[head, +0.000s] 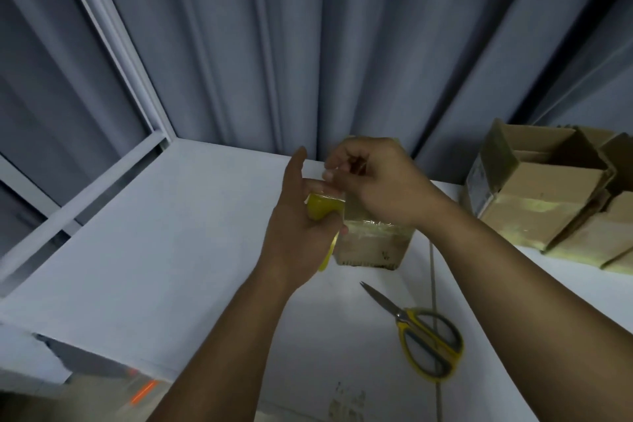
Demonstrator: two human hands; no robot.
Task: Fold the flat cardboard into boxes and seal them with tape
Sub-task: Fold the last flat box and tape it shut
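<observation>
Obs: left hand [294,229] grips the yellow tape roll [322,211], fingers curled round it, above the white table [171,233]. Right hand [376,181] pinches what looks like the free tape end, just beside the roll. Small box [373,247] stands on the table right behind both hands. Risks: clear strip folds onto itself or clings to fingers; lands skewed off the seam; scissors [421,336] lie near but unheld, so cutting means freeing one hand
</observation>
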